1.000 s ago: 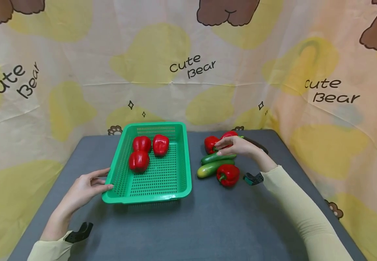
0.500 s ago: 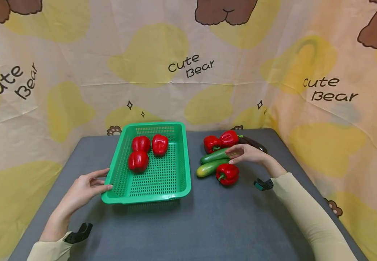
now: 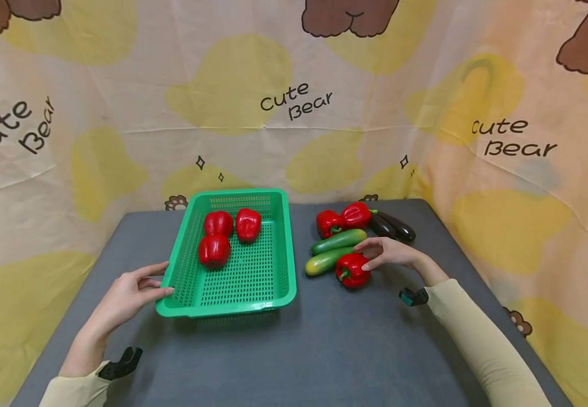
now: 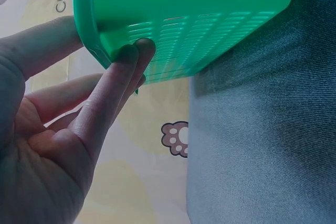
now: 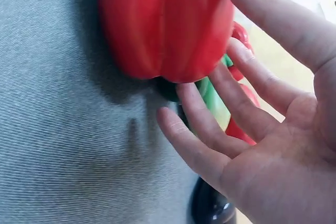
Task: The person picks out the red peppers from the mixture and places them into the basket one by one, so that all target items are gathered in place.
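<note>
In the head view my left hand (image 3: 133,294) holds the left rim of a green plastic basket (image 3: 292,265). The left wrist view shows its fingertips against the wall, below the rim. Three red bell peppers (image 3: 214,251) lie inside the basket. My right hand (image 3: 393,253) reaches over a red bell pepper (image 3: 351,274) on the table. Seen from the right wrist, the thumb (image 5: 268,11) is right at the side of that pepper, while the other fingers extend loosely spread beyond it.
Two green cucumbers (image 3: 338,241) lie just left of the right hand. Behind them are two more red bell peppers (image 3: 356,215), and two dark eggplants (image 3: 400,227) beside these. A printed cloth (image 3: 233,85) hangs behind the grey table (image 3: 294,362).
My right hand has come down from above the cucumbers, towards the front, to the nearest red bell pepper, uncovering the peppers and eggplants behind. The left hand stays at the basket's rim.
</note>
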Motion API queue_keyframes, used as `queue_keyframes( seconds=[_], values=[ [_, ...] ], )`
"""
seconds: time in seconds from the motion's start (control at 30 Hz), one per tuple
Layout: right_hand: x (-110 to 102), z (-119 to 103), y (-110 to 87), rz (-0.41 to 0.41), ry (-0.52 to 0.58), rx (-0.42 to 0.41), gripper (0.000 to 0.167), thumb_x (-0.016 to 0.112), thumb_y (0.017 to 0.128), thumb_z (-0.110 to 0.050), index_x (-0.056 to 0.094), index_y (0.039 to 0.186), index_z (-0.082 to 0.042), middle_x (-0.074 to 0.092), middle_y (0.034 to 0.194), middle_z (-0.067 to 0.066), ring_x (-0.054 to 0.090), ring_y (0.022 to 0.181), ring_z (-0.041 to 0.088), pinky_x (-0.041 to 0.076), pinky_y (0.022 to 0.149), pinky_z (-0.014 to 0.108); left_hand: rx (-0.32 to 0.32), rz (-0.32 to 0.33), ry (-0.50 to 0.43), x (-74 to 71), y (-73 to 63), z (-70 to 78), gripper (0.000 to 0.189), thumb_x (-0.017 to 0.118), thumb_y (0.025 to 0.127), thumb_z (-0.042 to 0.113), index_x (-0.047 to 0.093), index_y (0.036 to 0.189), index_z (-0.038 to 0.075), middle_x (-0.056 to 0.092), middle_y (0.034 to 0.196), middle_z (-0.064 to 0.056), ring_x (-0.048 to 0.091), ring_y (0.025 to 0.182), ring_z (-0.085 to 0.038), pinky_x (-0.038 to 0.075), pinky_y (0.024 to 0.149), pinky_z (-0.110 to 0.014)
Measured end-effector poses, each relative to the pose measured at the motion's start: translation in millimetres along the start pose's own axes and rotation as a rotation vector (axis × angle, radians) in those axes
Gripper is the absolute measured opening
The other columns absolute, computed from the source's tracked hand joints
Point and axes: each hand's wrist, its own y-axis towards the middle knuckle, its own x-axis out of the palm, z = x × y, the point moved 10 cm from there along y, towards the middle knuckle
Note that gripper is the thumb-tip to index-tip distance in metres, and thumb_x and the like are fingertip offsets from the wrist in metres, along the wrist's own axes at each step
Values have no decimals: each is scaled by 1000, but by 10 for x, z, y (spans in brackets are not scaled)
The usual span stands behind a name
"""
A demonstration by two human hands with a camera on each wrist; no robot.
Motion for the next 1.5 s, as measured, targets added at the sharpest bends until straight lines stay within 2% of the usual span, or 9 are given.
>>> queue_keyframes(
  seconds=[0.23,0.37,0.57,0.87,1.03,1.3,1.5],
  values=[
    [23,74,-26,-9,5,-2,59,74,82,-22,50,135,-9,46,141,14,50,124,35,37,103,51,4,-1,-7,-3,5,4,71,71,84,37,44,141,5,69,108,-12,65,88,-1,49,73,-25],
    [48,146,-26,-14,24,13,59,73,83,-24,49,135,-10,46,141,13,50,125,33,38,103,49,7,-2,-7,-8,5,8,71,71,84,37,43,142,5,69,108,-12,65,88,0,49,73,-24],
    [96,259,-19,-27,46,37,61,72,85,-26,46,138,-8,48,139,14,49,126,31,42,101,44,8,-6,-6,-14,5,7,72,71,84,37,43,142,5,69,110,-13,65,88,1,49,73,-23],
    [159,358,1,-61,10,90,65,67,87,-33,44,139,-3,53,133,13,54,117,24,44,98,40,9,-4,0,-21,3,17,71,71,85,37,43,142,5,69,109,-13,65,87,1,49,72,-25],
    [196,370,10,-81,33,117,61,64,89,-35,45,138,-3,55,128,11,56,110,20,48,94,37,13,-5,1,-17,3,23,70,71,85,37,44,142,5,69,109,-13,65,88,1,49,72,-26],
    [296,326,9,-132,147,133,55,55,95,-36,43,136,0,53,126,11,57,109,17,47,95,37,3,-9,2,-2,-4,12,71,71,84,38,44,142,5,69,109,-13,65,88,1,49,73,-28],
    [319,319,4,-134,86,158,65,59,92,-38,40,140,1,50,134,13,55,112,18,46,96,36,7,-11,2,0,5,10,72,70,85,39,43,142,6,69,110,-13,65,88,1,49,73,-27]
  ],
)
